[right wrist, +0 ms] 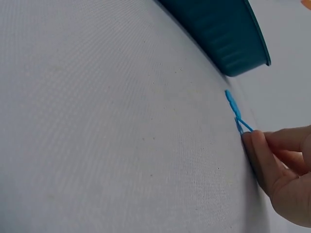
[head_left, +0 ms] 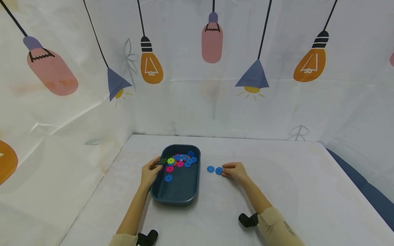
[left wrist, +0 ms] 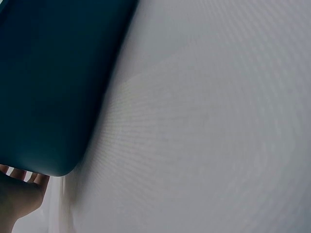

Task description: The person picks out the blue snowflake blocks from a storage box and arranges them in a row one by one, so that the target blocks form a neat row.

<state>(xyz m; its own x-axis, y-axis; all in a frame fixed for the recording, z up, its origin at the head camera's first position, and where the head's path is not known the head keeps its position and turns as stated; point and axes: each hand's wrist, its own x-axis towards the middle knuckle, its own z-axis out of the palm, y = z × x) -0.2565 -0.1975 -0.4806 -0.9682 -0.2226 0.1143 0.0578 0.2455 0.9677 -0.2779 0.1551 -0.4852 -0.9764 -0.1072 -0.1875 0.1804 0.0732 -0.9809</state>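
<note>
A dark teal tray [head_left: 176, 191] stands on the white table, with several notched plastic discs in it, blue, pink and yellow-green. My left hand [head_left: 149, 173] grips the tray's left side, thumb at the rim. In the left wrist view the hand [left wrist: 22, 196] shows only partly, behind the tray wall [left wrist: 53, 97]. Right of the tray, my right hand [head_left: 235, 171] pinches a blue notched disc [head_left: 219, 171] between thumb and fingers. Seen from the right wrist, that disc [right wrist: 246, 125] tilts up from the tabletop. Just left of it a second blue disc [head_left: 210, 169] lies flat.
The white table [head_left: 277, 160] meets a white sheet [head_left: 184, 109] printed with hanging lamps at the back and left. Beyond the table's right edge runs a dark blue strip [head_left: 363, 181]. A black device [head_left: 248, 220] sits at the right wrist, another [head_left: 147, 237] at the left.
</note>
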